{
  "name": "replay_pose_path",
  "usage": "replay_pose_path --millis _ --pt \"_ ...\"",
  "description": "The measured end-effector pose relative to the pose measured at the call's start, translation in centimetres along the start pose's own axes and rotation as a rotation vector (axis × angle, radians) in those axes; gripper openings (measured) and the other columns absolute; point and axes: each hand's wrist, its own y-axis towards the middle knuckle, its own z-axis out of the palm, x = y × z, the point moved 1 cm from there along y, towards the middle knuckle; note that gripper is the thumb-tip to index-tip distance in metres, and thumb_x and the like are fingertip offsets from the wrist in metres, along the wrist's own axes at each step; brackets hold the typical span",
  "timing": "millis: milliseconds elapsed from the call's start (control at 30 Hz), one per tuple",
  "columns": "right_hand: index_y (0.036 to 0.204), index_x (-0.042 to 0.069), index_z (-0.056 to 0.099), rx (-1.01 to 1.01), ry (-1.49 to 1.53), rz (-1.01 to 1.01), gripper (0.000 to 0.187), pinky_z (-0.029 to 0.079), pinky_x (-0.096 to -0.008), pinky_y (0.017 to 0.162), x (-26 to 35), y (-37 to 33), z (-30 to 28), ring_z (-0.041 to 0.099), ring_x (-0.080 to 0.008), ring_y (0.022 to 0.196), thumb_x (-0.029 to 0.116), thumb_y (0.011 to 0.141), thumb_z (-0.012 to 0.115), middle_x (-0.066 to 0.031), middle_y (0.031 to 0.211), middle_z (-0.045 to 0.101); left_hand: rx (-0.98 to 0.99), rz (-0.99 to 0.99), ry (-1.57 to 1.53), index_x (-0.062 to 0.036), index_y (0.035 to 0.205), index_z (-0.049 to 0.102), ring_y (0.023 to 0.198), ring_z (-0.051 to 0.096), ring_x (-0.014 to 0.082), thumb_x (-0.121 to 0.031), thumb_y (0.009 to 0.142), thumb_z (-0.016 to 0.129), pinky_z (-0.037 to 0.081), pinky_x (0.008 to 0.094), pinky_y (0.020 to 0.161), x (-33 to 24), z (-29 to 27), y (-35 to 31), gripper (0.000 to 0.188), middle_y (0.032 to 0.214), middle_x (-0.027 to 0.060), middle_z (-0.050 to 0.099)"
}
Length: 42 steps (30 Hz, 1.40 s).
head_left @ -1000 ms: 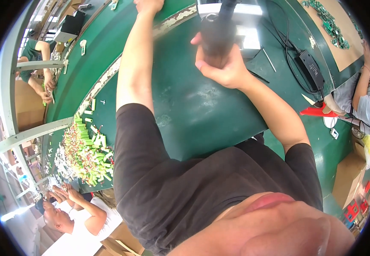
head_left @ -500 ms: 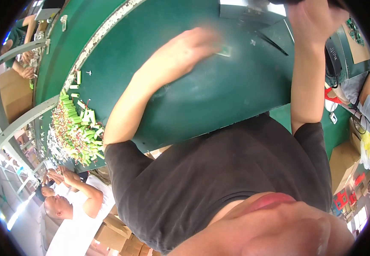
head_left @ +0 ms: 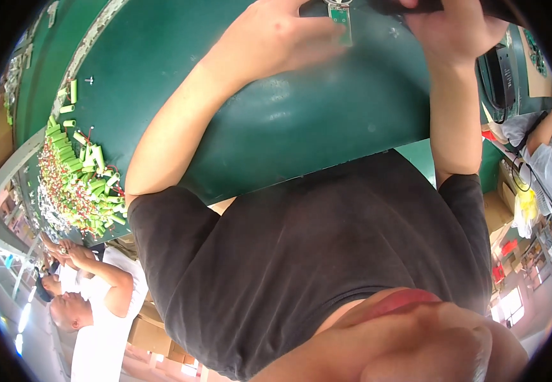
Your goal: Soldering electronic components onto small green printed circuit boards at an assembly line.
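Note:
My left hand (head_left: pixel 288 39) reaches over the green worktable near its far side, its fingers closed at the edge of a small green circuit board (head_left: pixel 339 18) with a clear strip along it. Motion smears the fingertips. Part of a round metallic rim (head_left: pixel 339 2) shows above the board, cut by the picture's upper edge. To the right, my right hand (head_left: pixel 457 32) is bent round a dark object (head_left: pixel 489 9). Most of that object lies out of the picture, so its kind cannot be made out.
A heap of light green cylindrical cells (head_left: pixel 85 172) with red wires lies at the table's left end. A black device (head_left: pixel 500 79) stands right of my right forearm. People sit at lower left (head_left: pixel 107 286) and far right (head_left: pixel 546 137). Cardboard boxes (head_left: pixel 148 334) stand behind.
The whole view has shifted, with the cell heap now farther left. My left hand has gone up toward the far side and nearer my right hand, with the board now between its fingers.

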Motion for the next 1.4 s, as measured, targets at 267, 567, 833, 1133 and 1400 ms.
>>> replay_pose_path --millis 267,567,833,1133,1400 --pt "0.125 0.001 0.045 0.040 -0.037 -0.024 0.035 0.044 -0.0250 0.051 -1.7 -0.6 0.5 0.049 -0.0105 0.049 -0.003 0.095 0.060 -0.0028 0.069 0.052 -0.042 0.003 -0.050 -0.0023 0.093 0.077 0.131 0.055 0.0451 -0.014 0.076 0.084 0.047 0.0451 0.110 0.2 0.1 -0.1 0.022 0.145 0.0299 0.051" --pt "0.119 0.001 0.047 0.059 0.145 0.048 0.031 0.043 -0.0239 0.051 -2.8 -0.3 0.9 0.050 -0.0082 0.051 -0.006 0.093 0.062 -0.0030 0.074 0.054 -0.026 -0.044 -0.117 -0.0014 0.092 0.075 0.131 0.055 0.0438 -0.012 0.076 0.084 0.047 0.0447 0.108 -0.3 -0.6 -0.1 0.021 0.145 0.0290 0.050" --pt "0.116 0.005 0.043 -0.027 0.112 0.120 0.032 0.042 -0.0251 0.050 -1.9 -0.6 1.1 0.048 -0.0108 0.050 -0.007 0.092 0.061 -0.0038 0.072 0.052 -0.005 -0.089 0.087 -0.0017 0.099 0.070 0.124 0.057 0.0426 -0.010 0.072 0.083 0.049 0.0445 0.104 -2.1 -1.3 1.3 0.031 0.137 0.0259 0.053" --pt "0.118 0.001 0.050 0.101 0.205 0.227 0.038 0.044 -0.0238 0.059 -2.7 -1.0 0.5 0.056 -0.0079 0.064 -0.010 0.087 0.068 -0.0012 0.079 0.059 -0.170 -0.478 0.343 -0.0042 0.108 0.065 0.130 0.054 0.0462 -0.009 0.078 0.073 0.046 0.0490 0.107 10.4 -7.6 3.5 0.031 0.128 0.0280 0.062" --pt "0.102 -0.003 0.065 0.132 0.092 0.025 0.014 0.048 -0.0235 0.065 -4.0 -0.9 0.5 0.058 -0.0059 0.067 -0.005 0.089 0.068 0.0015 0.072 0.062 -0.262 -0.363 0.420 -0.0020 0.104 0.069 0.098 0.066 0.0393 -0.015 0.084 0.076 0.053 0.0447 0.089 18.4 -6.1 6.0 0.025 0.101 0.0194 0.067"
